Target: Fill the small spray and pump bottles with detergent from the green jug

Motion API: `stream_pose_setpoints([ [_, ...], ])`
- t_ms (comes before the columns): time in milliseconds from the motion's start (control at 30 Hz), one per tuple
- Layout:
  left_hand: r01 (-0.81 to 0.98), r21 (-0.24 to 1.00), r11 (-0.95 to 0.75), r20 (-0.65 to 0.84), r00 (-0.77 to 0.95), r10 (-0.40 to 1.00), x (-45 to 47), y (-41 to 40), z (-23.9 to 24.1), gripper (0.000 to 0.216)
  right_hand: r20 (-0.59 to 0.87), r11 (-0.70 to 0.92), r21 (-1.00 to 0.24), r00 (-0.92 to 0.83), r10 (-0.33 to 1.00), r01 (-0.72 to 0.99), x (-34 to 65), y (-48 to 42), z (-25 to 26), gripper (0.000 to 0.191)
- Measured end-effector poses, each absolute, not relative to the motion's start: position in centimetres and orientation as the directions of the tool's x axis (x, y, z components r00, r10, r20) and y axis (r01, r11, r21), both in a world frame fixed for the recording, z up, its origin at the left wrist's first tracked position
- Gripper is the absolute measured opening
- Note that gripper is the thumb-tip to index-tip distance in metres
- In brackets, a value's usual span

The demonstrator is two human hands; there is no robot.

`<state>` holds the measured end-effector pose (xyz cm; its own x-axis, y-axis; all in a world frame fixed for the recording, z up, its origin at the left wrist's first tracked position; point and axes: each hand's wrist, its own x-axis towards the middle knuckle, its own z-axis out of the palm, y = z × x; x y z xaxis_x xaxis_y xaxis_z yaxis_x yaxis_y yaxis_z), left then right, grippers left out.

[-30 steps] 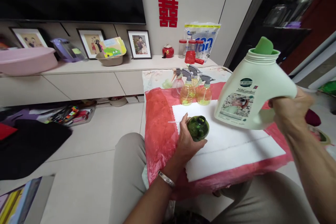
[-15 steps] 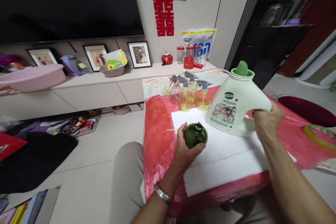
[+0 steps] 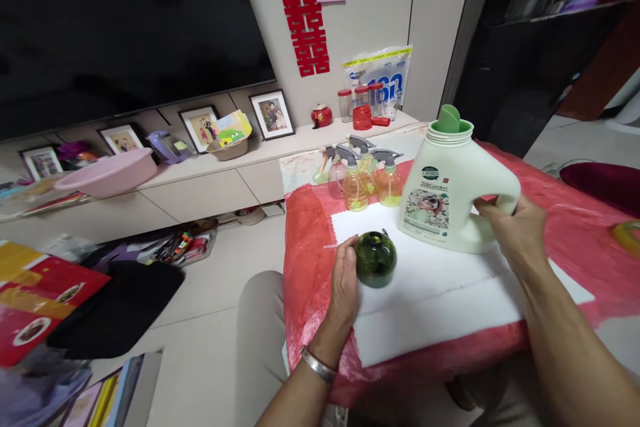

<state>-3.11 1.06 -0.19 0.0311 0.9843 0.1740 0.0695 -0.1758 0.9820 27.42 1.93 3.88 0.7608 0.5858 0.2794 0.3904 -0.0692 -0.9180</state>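
Note:
A round dark green glass spray bottle body point(image 3: 376, 261) with an open neck stands upright on the white sheet point(image 3: 425, 317). My left hand point(image 3: 344, 280) lies along its left side, fingers stretched out and touching the glass, not wrapped round it. My right hand point(image 3: 520, 230) is closed round the handle of a pale green laundry detergent jug point(image 3: 460, 180). The jug is upright with its base at the sheet; its cap is off and a green spout shows in the mouth. Behind stand several small spray bottles point(image 3: 356, 187) with grey trigger heads, holding a little yellow liquid.
Red plastic film point(image 3: 307, 267) covers the table around the sheet. A thin clear tube point(image 3: 331, 246) lies left of my left hand. At the back, a low cabinet point(image 3: 210, 190) bears picture frames, a pink basin point(image 3: 113, 173), red-lidded jars point(image 3: 345, 105) and a red cap-like piece point(image 3: 362, 118).
The green bottle has gone from tilted in my left hand to upright on the sheet, and the left fingers have loosened. The right hand has shifted slightly on the jug handle. The view has turned.

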Motion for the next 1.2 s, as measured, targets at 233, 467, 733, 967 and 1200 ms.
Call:
stream_pose_setpoints([
  [233, 0.066, 0.998, -0.023, 0.023, -0.001, 1.0, -3.7, 1.2, 1.0, 0.047, 0.207, -0.079, -0.937, 0.724, 0.658, 0.34, 27.7, 1.2, 4.6, 0.057],
  [467, 0.027, 0.998, 0.052, -0.052, 0.014, 0.999, -5.4, 1.7, 2.4, 0.037, 0.162, -0.088, -0.93, 0.612, 0.774, 0.357, 28.3, -0.9, 6.9, 0.061],
  [733, 0.792, 0.455, -0.406, 0.276, 0.308, 0.91, -7.0, 4.1, 3.4, 0.034, 0.304, 0.185, -0.953, 0.8, 0.517, 0.242, 29.5, -3.4, 9.5, 0.067],
  [967, 0.916, 0.136, -0.377, 0.146, 0.358, 0.922, -6.3, 5.3, 2.3, 0.025, 0.308, 0.3, -0.938, 0.817, 0.488, 0.174, 28.8, -4.0, 10.1, 0.054],
  [1200, 0.942, 0.093, -0.324, 0.146, 0.309, 0.94, -6.6, 5.0, 2.0, 0.029, 0.369, 0.366, -0.912, 0.762, 0.532, 0.186, 29.0, -3.6, 9.6, 0.057],
])
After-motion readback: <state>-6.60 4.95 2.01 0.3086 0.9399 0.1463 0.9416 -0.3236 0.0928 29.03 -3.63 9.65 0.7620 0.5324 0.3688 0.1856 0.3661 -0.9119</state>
